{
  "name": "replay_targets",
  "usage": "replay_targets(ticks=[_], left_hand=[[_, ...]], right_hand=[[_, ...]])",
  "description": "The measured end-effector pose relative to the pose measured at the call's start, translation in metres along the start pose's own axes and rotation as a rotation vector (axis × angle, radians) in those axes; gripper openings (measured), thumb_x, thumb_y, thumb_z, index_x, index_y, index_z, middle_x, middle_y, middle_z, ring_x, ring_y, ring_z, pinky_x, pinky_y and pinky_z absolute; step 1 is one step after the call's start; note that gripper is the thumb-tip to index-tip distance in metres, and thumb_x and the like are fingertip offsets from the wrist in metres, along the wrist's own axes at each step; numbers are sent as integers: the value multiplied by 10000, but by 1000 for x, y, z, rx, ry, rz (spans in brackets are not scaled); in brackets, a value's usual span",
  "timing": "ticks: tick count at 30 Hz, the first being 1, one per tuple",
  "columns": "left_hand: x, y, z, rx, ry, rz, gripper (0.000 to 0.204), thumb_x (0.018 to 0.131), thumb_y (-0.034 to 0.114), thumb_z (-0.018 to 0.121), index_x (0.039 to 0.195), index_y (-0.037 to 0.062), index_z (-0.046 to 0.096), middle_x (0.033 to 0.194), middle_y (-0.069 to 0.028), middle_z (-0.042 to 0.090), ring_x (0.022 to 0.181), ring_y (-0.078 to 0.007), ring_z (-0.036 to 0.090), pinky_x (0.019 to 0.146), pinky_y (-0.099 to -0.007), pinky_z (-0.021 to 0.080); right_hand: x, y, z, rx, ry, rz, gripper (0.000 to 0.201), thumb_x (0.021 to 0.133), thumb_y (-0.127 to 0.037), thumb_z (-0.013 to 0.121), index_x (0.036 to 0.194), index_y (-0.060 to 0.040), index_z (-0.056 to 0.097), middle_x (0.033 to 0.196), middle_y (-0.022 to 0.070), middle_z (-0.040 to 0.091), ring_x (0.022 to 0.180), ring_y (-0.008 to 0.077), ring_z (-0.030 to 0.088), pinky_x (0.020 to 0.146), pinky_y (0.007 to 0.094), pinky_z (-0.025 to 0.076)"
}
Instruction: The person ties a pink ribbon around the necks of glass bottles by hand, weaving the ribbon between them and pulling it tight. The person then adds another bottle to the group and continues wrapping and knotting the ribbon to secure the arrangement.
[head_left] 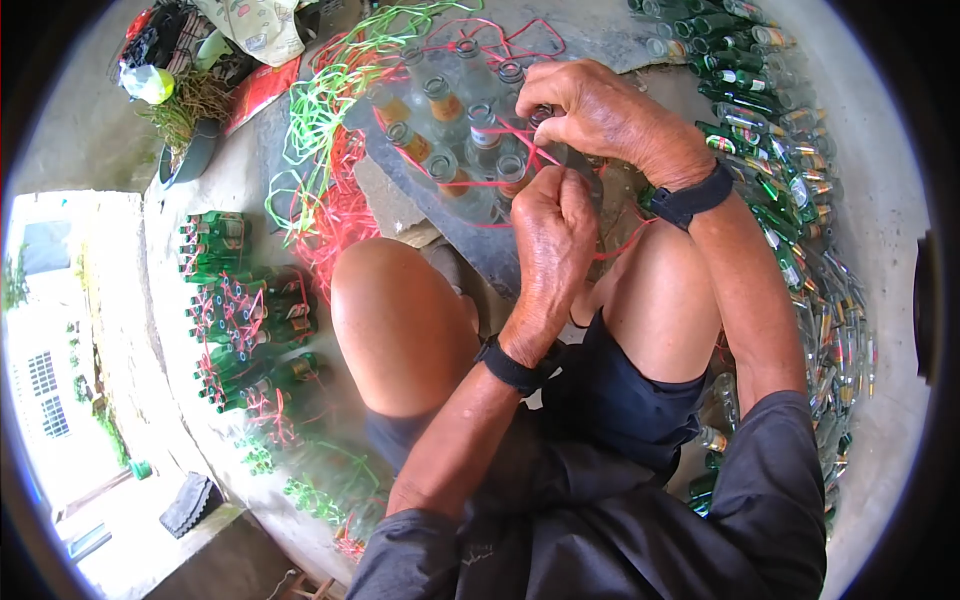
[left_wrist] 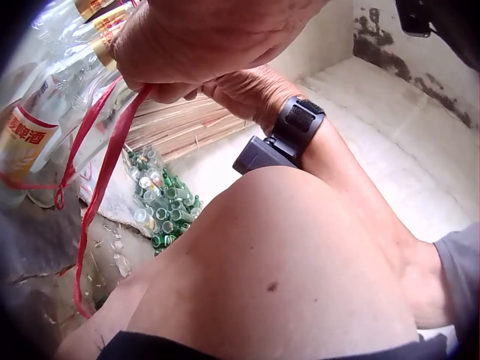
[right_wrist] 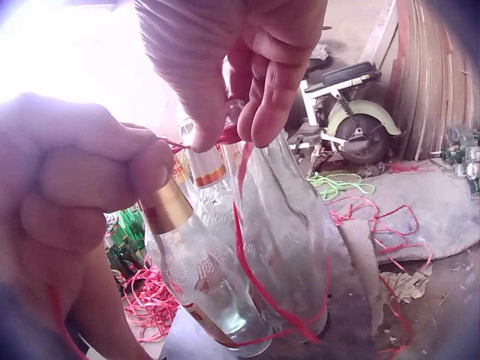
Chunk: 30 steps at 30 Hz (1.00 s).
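A cluster of clear glass bottles stands upright before my knees, ringed by red plastic twine. At the near side of the cluster, my left hand grips a length of this twine, its curled fingers close to the bottle necks. From the left wrist view, red strands hang below that hand. Over a bottle mouth at the right side, my right hand pinches the twine between thumb and fingers. A taut stretch runs between both hands in the right wrist view, above a gold-necked bottle.
Loose green twine and a red twine heap lie left of the bottles. Bundled green bottles stand farther left. Many bottles are stacked along the right wall. A scooter is parked behind.
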<state>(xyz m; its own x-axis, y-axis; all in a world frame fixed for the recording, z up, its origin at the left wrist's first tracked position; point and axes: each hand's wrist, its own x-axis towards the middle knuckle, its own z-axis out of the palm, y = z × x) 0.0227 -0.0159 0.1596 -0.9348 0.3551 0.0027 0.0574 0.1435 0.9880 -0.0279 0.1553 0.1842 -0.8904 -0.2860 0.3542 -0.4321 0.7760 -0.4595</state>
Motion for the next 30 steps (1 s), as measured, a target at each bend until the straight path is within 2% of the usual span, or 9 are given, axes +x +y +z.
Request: replay_targets(ticks=[2,9,11,17,22,24,25,27,30], left_hand=[[2,-6,-4,58,-20,95,289,967,132,497,890,-81,677,771,-231,662,702,-288,647,709,-418,521],[3,-9,-21,126,-122,93,254,950,93,513,947,-78,701,820,-208,713,723,-256,676,712,-397,538],[3,-13,-21,34,-49,161,218,975,57,547,830,-87,622,672,-186,616,628,-202,594,624,-402,506],[2,-6,-35,126,-123,140,183,961,41,566,854,-93,630,670,-227,575,622,-197,530,625,-398,496],[0,-9,-45,151,-125,144,187,961,41,566,835,-92,601,656,-216,544,623,-179,486,609,-395,477],[0,-9,-46,166,-128,127,190,961,41,566,827,-92,588,650,-210,534,624,-173,480,604,-394,472],[-1,-9,-47,171,-125,116,191,960,38,563,820,-91,578,645,-205,517,623,-168,471,600,-394,469],[-1,-7,-48,178,-125,105,193,959,36,560,814,-90,568,640,-201,501,623,-163,461,596,-395,467],[4,-4,-54,253,-139,141,176,947,29,564,812,-82,577,650,-226,518,584,-217,502,592,-406,473]], right_hand=[[0,3,5,-2,21,-6,266,742,-67,747,973,39,669,944,169,663,917,383,658,825,436,534],[1,-1,10,-36,103,-31,245,738,-50,739,952,36,655,922,169,660,902,389,655,796,450,527],[2,-5,8,-53,86,-5,240,735,-46,740,943,35,650,920,169,661,899,391,654,795,452,529],[3,-8,8,-72,56,42,244,716,-36,759,918,30,639,921,172,665,894,401,657,800,460,533],[3,-6,13,-78,82,41,265,702,-39,782,917,27,642,919,171,671,905,400,662,801,463,534],[4,-5,14,-76,100,52,235,689,-25,768,907,-52,686,922,122,702,971,383,672,851,471,542],[4,-5,14,-74,102,54,235,689,-25,768,907,-52,686,922,122,702,971,383,672,851,471,542],[4,-6,12,-80,68,49,271,705,-51,797,921,24,650,916,167,674,918,395,664,808,459,533],[5,-7,11,-75,69,51,272,707,-53,801,922,21,653,910,168,672,914,395,662,814,460,532]])
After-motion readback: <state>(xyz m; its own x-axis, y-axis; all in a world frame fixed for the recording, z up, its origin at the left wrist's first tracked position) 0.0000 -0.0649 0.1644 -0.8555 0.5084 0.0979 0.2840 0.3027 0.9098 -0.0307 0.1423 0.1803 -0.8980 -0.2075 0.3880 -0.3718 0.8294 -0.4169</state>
